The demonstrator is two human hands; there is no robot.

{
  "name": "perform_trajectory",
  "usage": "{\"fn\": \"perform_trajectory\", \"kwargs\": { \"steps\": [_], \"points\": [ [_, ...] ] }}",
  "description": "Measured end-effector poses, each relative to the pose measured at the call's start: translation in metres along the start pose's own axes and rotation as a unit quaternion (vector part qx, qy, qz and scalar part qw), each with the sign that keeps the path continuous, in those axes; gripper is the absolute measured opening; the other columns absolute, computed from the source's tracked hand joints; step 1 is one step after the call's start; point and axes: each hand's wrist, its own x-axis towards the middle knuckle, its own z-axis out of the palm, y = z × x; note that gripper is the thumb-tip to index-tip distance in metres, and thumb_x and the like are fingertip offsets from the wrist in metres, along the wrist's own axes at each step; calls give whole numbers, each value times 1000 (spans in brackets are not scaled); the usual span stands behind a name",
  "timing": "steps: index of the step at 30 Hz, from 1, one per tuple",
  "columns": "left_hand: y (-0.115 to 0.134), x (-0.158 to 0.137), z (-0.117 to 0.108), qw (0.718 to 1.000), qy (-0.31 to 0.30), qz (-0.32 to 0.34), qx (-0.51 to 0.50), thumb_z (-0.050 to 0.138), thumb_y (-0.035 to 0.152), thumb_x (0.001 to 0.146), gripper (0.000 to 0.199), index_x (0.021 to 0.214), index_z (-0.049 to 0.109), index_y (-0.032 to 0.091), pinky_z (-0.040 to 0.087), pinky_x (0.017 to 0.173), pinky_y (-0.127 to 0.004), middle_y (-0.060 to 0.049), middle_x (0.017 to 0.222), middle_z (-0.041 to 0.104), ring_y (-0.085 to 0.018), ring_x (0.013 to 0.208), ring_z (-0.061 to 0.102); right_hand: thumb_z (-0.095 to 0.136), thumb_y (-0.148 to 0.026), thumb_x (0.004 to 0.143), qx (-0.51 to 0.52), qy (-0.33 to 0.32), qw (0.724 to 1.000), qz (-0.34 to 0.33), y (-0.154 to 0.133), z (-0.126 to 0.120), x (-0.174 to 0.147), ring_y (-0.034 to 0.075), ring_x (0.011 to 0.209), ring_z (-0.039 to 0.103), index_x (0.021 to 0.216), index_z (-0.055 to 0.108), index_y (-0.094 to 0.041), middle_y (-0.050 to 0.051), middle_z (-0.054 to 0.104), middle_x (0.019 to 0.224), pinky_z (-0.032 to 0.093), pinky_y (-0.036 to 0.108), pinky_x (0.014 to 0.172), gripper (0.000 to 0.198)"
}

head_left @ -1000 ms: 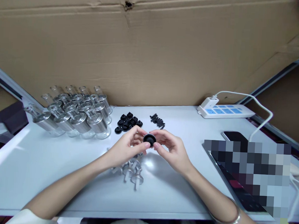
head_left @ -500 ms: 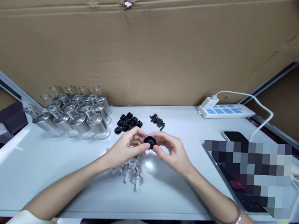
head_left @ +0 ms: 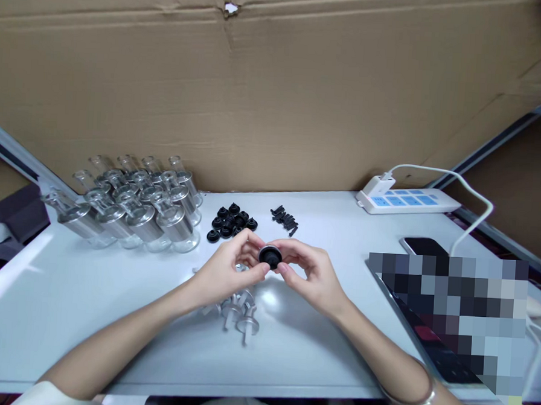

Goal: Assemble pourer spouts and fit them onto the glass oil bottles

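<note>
Between my two hands is a round cap with a silvery metal rim and a black plug facing me. My left hand pinches its left side, thumb at the lower edge. On the opposite side my right hand pinches it the same way. Several metal pourer tops with thin stems lie below and behind my left hand, partly hidden by it. Just beyond the hands sits a cluster of black ribbed stoppers. To their right lie several small black strips.
Glass bottles with metal sleeves stand in rows at the back left. A white power strip with a plugged-in charger and cable is at the back right. A phone lies near a blurred dark device. Cardboard walls the back.
The thumbs have moved outward slightly from the middle of the black plug to its edge, so more of it shows. The hands otherwise stay in place.
</note>
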Motion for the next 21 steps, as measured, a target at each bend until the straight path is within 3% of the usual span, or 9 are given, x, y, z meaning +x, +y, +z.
{"fn": "perform_trajectory", "kwargs": {
  "steps": [11,21],
  "points": [
    [-2,0,0,996,7,-9,85,56,22,75,18,86,43,19,38,59,-23,4,76,51,-10,64,49,57,-18,73,-33,-8,999,6,0,4,-2,14,64,63,92,61,-18,4,68,77,56,26,62,20],
    [3,-2,1,991,10,-11,132,54,20,68,18,81,41,20,34,52,-21,7,68,47,-8,56,44,56,-16,71,-77,-16,996,-31,-1,4,-2,12,60,60,90,60,-17,3,67,75,53,25,60,19]
  ]
}}
